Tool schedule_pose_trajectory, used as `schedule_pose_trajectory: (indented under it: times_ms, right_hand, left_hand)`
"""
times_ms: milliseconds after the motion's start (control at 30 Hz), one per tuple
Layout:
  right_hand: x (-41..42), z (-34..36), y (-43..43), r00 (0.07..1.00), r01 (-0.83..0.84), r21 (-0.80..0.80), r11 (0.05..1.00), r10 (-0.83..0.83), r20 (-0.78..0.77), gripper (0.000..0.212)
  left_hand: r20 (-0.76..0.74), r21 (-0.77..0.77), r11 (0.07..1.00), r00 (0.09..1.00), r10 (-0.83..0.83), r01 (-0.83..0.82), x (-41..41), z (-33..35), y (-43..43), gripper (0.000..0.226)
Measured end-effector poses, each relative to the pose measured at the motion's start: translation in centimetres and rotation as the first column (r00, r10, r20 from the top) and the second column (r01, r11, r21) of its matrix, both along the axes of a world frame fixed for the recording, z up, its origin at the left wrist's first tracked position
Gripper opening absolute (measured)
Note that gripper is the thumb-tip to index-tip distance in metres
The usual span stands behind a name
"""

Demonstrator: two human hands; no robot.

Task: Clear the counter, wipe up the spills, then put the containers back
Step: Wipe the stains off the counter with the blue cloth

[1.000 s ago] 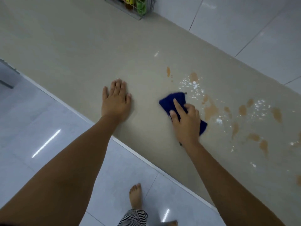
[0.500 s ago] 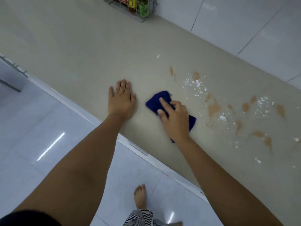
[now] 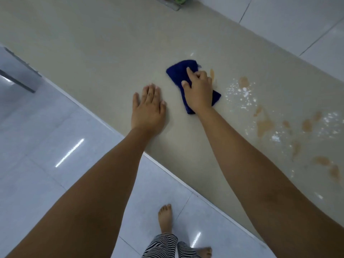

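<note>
On counter point(image 3: 93, 53) — right hand point(image 3: 199, 92) atop cloth point(image 3: 178, 71)

Home kitchen: beige counter point(image 3: 93, 43), tiled wall point(image 3: 297, 19), bare feet point(image 3: 164, 217).

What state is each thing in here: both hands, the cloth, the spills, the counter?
left hand: flat on the counter, palm down, holding nothing
right hand: pressing on the cloth
blue cloth: crumpled under the hand, beside the spills
brown spills: unwiped, with white specks
counter: bare left of the cloth
</note>
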State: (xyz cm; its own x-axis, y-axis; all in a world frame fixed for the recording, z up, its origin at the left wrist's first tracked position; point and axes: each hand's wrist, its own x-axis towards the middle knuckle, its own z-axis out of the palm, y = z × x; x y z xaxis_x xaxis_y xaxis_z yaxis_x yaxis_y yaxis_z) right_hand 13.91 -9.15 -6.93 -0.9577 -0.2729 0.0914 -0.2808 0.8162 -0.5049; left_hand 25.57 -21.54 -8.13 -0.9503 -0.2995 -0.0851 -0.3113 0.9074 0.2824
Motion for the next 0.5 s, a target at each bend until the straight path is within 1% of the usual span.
schedule_pose_trajectory:
  times_ms: [100,167,200,233,300,367,433,500]
  right_hand:
    - [-5.1,0.1,-0.2,0.998,0.064,0.031,0.997,-0.064,0.001,0.05]
    - [-7.5,0.2,1.4,0.986,0.164,0.075,0.984,-0.163,-0.02,0.051]
    - [-8.3,0.2,2.7,0.97,0.241,0.102,0.965,-0.239,-0.03,0.051]
    - [-8.7,0.2,4.1,0.942,0.335,0.12,0.935,-0.334,-0.029,0.052]
    - [-8.6,0.1,6.9,0.855,0.515,0.123,0.848,-0.519,-0.003,0.052]
    - [-7.3,0.2,8.7,0.776,0.623,0.112,0.774,-0.63,0.032,0.052]
    - [-5.4,0.3,8.6,0.741,0.663,0.098,0.742,-0.669,0.059,0.053]
    - [-2.7,0.6,7.2,0.766,0.636,0.08,0.767,-0.641,0.058,0.053]
  left_hand:
    - [-0.004,-0.004,1.0,1.0,0.005,-0.005,0.0,-0.3,-0.1,0.058]
    - [-0.012,-0.004,1.0,1.0,0.018,-0.018,-0.2,-0.3,0.0,0.057]
    - [-0.014,-0.002,1.0,1.0,0.024,-0.024,-0.3,-0.3,0.0,0.056]
    - [-0.013,-0.002,1.0,1.0,0.027,-0.027,-0.3,-0.2,0.1,0.056]
    - [-0.009,-0.004,1.0,1.0,0.025,-0.025,-0.3,-0.2,0.1,0.056]
    - [0.0,0.002,1.0,1.0,0.023,-0.023,-0.3,-0.1,0.0,0.056]
    - [0.01,0.004,1.0,1.0,0.021,-0.021,-0.3,-0.1,0.0,0.056]
    - [0.01,0.001,1.0,1.0,0.017,-0.017,-0.3,-0.1,0.0,0.056]
